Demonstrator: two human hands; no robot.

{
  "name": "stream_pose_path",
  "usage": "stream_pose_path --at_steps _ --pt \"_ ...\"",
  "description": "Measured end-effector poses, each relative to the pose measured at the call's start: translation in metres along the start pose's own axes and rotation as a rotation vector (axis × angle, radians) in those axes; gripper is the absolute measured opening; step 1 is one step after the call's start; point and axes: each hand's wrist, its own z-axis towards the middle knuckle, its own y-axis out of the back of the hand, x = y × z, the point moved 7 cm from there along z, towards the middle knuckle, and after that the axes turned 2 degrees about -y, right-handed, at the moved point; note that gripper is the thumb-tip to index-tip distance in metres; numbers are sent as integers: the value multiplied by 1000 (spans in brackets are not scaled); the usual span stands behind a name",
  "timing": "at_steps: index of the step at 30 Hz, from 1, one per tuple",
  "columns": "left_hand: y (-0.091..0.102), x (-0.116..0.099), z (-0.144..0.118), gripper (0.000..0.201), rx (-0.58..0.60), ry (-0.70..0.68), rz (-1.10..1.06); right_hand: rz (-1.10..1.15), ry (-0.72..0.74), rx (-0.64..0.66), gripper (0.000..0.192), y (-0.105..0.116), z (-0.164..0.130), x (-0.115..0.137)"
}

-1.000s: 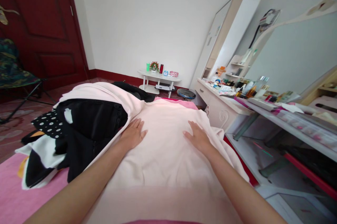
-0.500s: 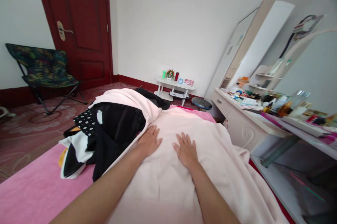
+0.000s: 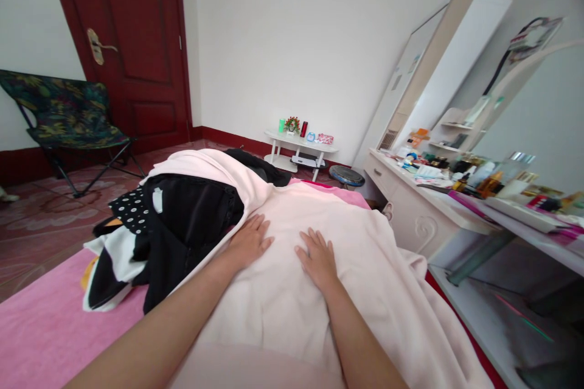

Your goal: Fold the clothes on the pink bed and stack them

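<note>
A pale pink garment or blanket point(image 3: 283, 291) lies spread over the bed, with soft creases and its right side hanging toward the bed's edge. My left hand point(image 3: 250, 241) rests flat on it, fingers apart, close to its left edge. Also flat on the cloth, fingers spread, is my right hand point(image 3: 318, 256), a short way to the right. Just left of my left hand is a heap of dark clothes point(image 3: 191, 209), partly covered by a fold of the pale pink cloth. A black polka-dot piece point(image 3: 130, 209) and a black-and-white piece point(image 3: 121, 267) stick out of the heap.
Under everything is a pink bedspread point(image 3: 50, 340). A dressing table point(image 3: 415, 206) crowded with bottles stands along the right. Beyond the bed are a round stool point(image 3: 347, 175) and a low white table point(image 3: 301, 142). A folding chair point(image 3: 68, 115) stands near the red door point(image 3: 132, 42).
The view has shifted slightly, so most things sit a little further left. Both hands stay flat on the pale pink cloth in nearly the same places.
</note>
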Motion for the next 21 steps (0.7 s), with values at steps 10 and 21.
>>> stream_pose_path --at_steps 10,21 --pt "28 -24 -11 36 -91 -67 -80 59 6 -67 47 1 1 -4" --pt "239 111 14 63 -373 573 286 99 -5 -100 44 3 -1 -3"
